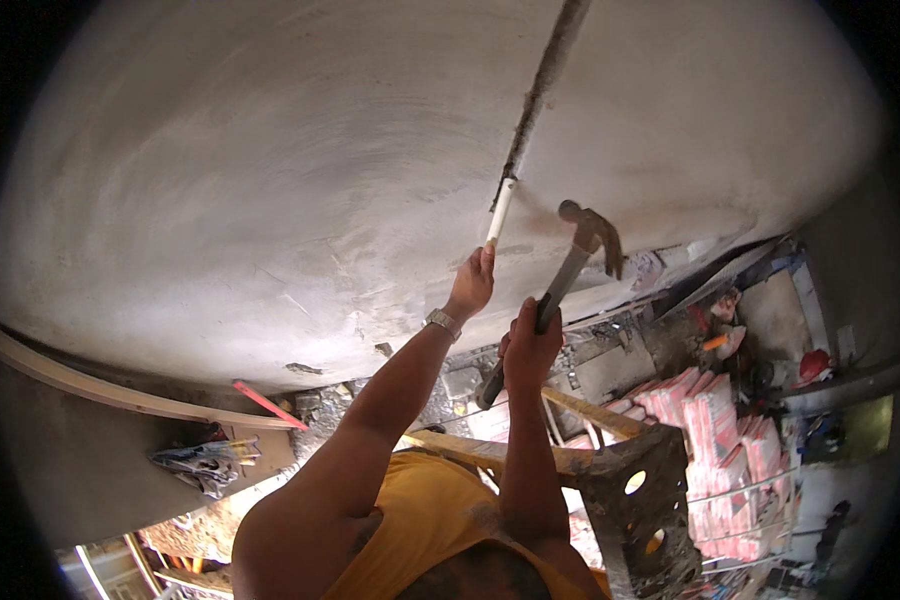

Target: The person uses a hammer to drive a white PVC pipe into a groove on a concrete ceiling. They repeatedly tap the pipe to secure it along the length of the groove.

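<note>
My left hand (472, 285) is closed around the lower part of a short white tube (502, 214). The tube's far end meets the lower end of a dark, rough groove (536, 95) cut into the pale grey wall (300, 170). On my left wrist is a metal-band watch (442, 321). In my right hand (531, 350) is a claw hammer (568, 278), gripped by its dark handle. The hammer head is raised to the right of the tube, apart from it, with its claw turned to the right.
A metal scaffold or ladder frame with round holes (638, 505) stands close below my right arm. Stacked pink-and-white bags (715, 440) lie at lower right, with a red helmet-like object (814, 366) beyond. Rubble (460, 383) lines the wall's foot; a red strip (270, 404) leans at left.
</note>
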Available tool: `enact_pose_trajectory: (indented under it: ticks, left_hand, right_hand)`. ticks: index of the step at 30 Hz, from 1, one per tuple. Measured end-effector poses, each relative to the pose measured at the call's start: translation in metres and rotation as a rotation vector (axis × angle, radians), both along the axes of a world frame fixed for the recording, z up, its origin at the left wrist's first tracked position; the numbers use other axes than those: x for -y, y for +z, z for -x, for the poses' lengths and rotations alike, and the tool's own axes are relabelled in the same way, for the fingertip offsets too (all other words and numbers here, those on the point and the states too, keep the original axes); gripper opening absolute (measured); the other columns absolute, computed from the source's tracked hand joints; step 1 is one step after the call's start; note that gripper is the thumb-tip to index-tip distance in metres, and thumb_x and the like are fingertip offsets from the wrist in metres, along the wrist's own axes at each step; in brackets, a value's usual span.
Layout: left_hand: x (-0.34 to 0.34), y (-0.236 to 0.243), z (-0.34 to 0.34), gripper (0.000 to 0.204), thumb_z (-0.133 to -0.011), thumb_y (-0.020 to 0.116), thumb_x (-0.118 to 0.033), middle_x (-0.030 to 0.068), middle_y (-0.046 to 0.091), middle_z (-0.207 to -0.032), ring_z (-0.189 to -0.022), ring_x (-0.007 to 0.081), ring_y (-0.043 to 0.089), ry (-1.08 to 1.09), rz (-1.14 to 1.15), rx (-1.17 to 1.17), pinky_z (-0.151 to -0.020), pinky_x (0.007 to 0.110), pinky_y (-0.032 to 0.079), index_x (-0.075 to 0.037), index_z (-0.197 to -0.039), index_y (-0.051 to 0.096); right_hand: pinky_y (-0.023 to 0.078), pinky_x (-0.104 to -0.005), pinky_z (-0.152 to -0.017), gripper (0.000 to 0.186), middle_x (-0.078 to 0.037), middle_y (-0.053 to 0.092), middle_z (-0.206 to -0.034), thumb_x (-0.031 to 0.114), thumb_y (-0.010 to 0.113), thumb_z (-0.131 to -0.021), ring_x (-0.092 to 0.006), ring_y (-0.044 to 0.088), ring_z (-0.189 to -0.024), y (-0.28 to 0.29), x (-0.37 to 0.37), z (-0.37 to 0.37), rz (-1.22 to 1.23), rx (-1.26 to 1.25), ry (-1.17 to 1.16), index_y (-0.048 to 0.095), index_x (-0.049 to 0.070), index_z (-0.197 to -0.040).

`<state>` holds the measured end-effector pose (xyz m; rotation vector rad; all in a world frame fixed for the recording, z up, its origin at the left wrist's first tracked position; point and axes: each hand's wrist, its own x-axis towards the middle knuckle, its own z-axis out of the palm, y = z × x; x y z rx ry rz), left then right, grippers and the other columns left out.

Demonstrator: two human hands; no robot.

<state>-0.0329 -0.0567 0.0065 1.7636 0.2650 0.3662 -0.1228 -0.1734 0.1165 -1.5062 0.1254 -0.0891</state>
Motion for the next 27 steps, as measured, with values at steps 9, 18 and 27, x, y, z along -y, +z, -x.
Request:
enact_pose_trajectory:
  ticks: [9,18,27]
  left_hand:
    - [0.011,0.017,0.001,0.051,-0.103,0.028,-0.044,0.0297,0.055,-0.075,-0.075,0.0515,0.053,-0.007,-0.028,0.010,-0.063,0.053,0.039,0.000,-0.090,0.048]
    - [0.006,0.026,0.007,0.052,-0.103,0.031,-0.047,0.0312,0.058,-0.077,-0.081,0.0526,0.056,-0.021,-0.022,-0.055,-0.065,0.055,0.042,0.000,-0.092,0.050]
    - [0.000,0.002,0.001,0.050,-0.103,0.032,-0.045,0.0316,0.059,-0.081,-0.082,0.0536,0.055,-0.029,-0.124,0.154,-0.066,0.055,0.042,0.000,-0.093,0.051]
  right_hand:
    - [0.047,-0.0458,-0.059,0.030,-0.024,0.061,-0.067,0.025,0.057,-0.094,-0.0422,0.062,-0.066,-0.019,-0.013,-0.056,0.670,0.363,-0.053,0.058,-0.002,-0.081]
    - [0.046,-0.0392,-0.059,0.037,-0.016,0.064,-0.071,0.027,0.058,-0.095,-0.0214,0.057,-0.061,0.036,-0.028,-0.026,0.243,0.376,-0.107,0.057,-0.006,-0.080]
    - [0.043,-0.0417,-0.057,0.037,-0.024,0.052,-0.061,0.024,0.059,-0.094,-0.0398,0.045,-0.056,-0.020,-0.023,-0.043,0.672,0.370,0.156,0.053,-0.006,-0.074]
